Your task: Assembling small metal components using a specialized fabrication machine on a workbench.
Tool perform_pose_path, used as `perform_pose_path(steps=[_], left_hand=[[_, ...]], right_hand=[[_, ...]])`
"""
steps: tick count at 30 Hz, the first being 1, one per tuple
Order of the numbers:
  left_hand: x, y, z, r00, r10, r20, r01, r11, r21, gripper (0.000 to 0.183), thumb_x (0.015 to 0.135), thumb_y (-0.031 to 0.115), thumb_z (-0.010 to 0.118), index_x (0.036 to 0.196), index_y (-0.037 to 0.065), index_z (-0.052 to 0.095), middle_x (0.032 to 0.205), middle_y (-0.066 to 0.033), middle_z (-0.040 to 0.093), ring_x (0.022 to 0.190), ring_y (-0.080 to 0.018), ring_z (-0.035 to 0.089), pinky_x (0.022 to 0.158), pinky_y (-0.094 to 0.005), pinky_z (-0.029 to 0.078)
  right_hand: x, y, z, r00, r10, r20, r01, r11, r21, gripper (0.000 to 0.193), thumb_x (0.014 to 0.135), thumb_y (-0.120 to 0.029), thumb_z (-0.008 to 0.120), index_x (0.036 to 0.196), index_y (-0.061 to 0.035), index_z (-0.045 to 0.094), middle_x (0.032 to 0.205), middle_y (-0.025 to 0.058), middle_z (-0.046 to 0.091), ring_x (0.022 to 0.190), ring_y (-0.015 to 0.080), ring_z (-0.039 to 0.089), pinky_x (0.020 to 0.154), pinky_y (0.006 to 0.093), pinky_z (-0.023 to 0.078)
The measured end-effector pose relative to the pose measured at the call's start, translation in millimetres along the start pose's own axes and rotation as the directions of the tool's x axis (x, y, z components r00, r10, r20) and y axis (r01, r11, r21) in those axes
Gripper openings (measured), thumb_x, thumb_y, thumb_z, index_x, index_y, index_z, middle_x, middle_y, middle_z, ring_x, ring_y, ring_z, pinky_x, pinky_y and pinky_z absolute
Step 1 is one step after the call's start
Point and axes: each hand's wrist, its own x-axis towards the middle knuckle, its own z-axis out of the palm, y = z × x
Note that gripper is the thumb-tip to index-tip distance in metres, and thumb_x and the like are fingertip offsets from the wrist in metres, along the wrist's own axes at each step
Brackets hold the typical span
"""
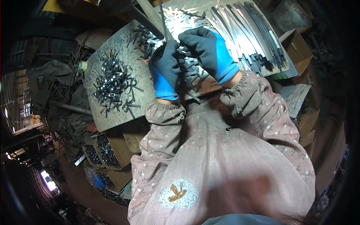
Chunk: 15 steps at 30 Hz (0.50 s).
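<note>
Both my hands wear blue gloves with black-coated palms and fingers, and they meet above a work board [112, 120]. My left hand [165, 65] is closed, with a long thin dark strip [164, 22] rising from its fingertips. Beside it my right hand [204, 48] is closed in a pinch; whatever its fingers hold is hidden. Short dark strips [193, 73] lie scattered under and behind the hands. To the right, long flat strips [240, 33] lie side by side, some shining in bright light. A heap of curled black pieces [112, 82] covers part of the board's left side.
A dark bar [146, 22] and a pale post [152, 13] stand just beyond my left hand. Cardboard boxes with small dark pieces [107, 150] sit below left. Another cardboard box [298, 48] and a translucent container [292, 17] are at the right. Dark scraps [56, 82] pile up at left.
</note>
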Motion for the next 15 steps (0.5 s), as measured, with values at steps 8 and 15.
perform_pose_path(steps=[8,15], left_hand=[[2.5,-1.9,-9.8,0.999,0.034,-0.003,-0.033,0.985,0.17,0.019,0.095,0.013,0.059,0.088,-0.002,0.068,0.069,-0.0033,0.061,0.055,-0.0073,0.057,0.043,-0.0197,0.041],[12.9,1.6,-32.0,0.866,0.352,0.356,-0.493,0.721,0.486,0.037,0.092,0.018,0.065,0.123,-0.002,0.065,0.098,-0.0031,0.071,0.085,-0.0095,0.064,0.073,-0.0216,0.051]], right_hand=[[23.6,7.0,-8.4,0.982,0.142,0.125,-0.089,0.929,-0.358,0.029,0.088,-0.031,0.06,0.1,-0.0067,0.071,0.088,0.0217,0.069,0.08,0.04,0.067,0.072,0.0449,0.054],[47.3,35.8,-8.6,0.865,-0.15,0.479,0.172,0.985,-0.003,0.024,0.082,0.0,0.057,0.105,-0.0005,0.065,0.096,0.0119,0.062,0.08,0.021,0.064,0.071,0.0297,0.055]])
